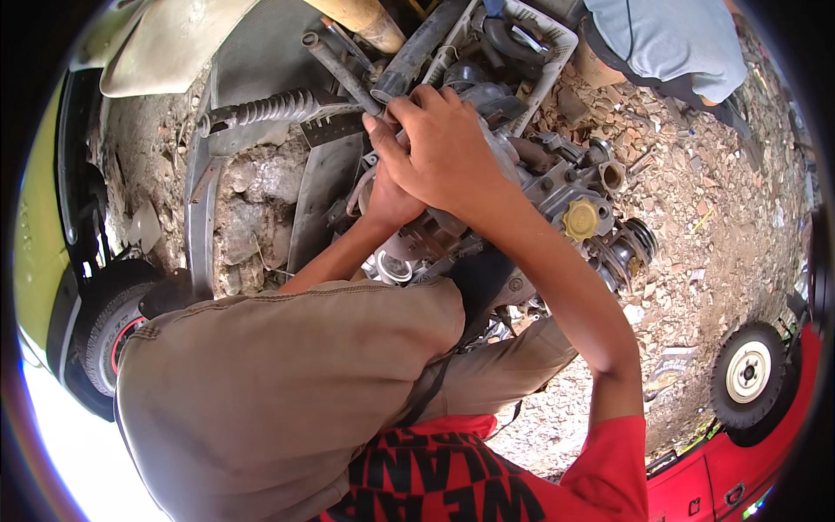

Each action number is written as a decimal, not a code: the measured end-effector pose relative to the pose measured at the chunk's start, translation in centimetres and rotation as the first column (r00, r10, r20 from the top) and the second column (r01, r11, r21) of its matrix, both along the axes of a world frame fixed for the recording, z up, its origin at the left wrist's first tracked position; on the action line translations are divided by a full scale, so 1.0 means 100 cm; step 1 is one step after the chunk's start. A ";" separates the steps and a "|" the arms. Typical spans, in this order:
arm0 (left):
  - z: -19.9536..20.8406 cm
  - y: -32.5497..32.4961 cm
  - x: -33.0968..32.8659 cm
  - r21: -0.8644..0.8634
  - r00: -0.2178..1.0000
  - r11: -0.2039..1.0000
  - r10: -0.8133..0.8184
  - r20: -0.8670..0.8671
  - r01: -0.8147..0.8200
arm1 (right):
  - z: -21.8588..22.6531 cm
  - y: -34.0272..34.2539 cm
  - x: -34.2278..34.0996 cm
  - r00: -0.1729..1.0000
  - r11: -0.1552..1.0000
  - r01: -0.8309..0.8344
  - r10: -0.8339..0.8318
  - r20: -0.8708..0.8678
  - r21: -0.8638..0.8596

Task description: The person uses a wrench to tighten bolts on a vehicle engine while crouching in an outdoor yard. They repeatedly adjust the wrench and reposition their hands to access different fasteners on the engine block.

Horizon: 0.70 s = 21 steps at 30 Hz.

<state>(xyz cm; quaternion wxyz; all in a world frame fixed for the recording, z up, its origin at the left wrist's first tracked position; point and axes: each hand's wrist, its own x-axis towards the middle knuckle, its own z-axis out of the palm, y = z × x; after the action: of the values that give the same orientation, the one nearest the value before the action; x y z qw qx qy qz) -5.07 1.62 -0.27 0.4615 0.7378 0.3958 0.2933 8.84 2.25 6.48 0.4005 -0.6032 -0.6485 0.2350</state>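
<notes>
My right hand (444,152) lies over my left hand (391,198), close to the top of a dirty metal engine (557,196). The right fingers are bent and closed, and the thumb points toward the near end of a metal pipe (335,68). What lies under those fingers is hidden, and I cannot tell whether they hold the pipe. Most of the left fingers are covered by the right hand. On the engine's right side sits a yellow cap (580,219), with a black pulley (639,241) farther right.
Beyond my hands stands a pale crate (565,43) of metal parts, beside a thick dark tube (409,65). A coil spring (265,110) lies at left. Another person's clothed body (670,39) is at top right. A red vehicle (739,461) with a wheel (748,374) stands lower right, on rubble.
</notes>
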 end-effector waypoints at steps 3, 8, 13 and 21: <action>-0.001 -0.003 0.007 0.078 0.995 0.996 0.053 -0.080 -0.047 | 0.006 -0.002 0.009 0.996 1.000 0.027 -0.027 -0.085 -0.001; -0.034 -0.002 -0.015 0.049 0.944 0.998 -0.027 -0.328 0.045 | 0.051 0.003 0.028 0.980 0.871 0.193 -0.151 -0.127 0.452; -0.025 -0.001 0.000 0.029 0.985 1.000 0.006 -0.174 -0.001 | 0.032 0.015 -0.015 0.986 0.885 0.136 -0.165 0.025 0.446; -0.019 -0.004 -0.005 0.018 0.988 0.998 0.059 -0.145 -0.057 | 0.044 0.004 0.007 0.989 0.888 0.139 -0.099 -0.113 0.438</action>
<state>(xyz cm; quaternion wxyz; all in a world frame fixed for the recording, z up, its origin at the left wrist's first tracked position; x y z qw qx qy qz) -5.61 1.22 -2.20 0.4176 0.7486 0.4475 0.2548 9.55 2.60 10.92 0.5691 -0.5235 -0.6288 0.0821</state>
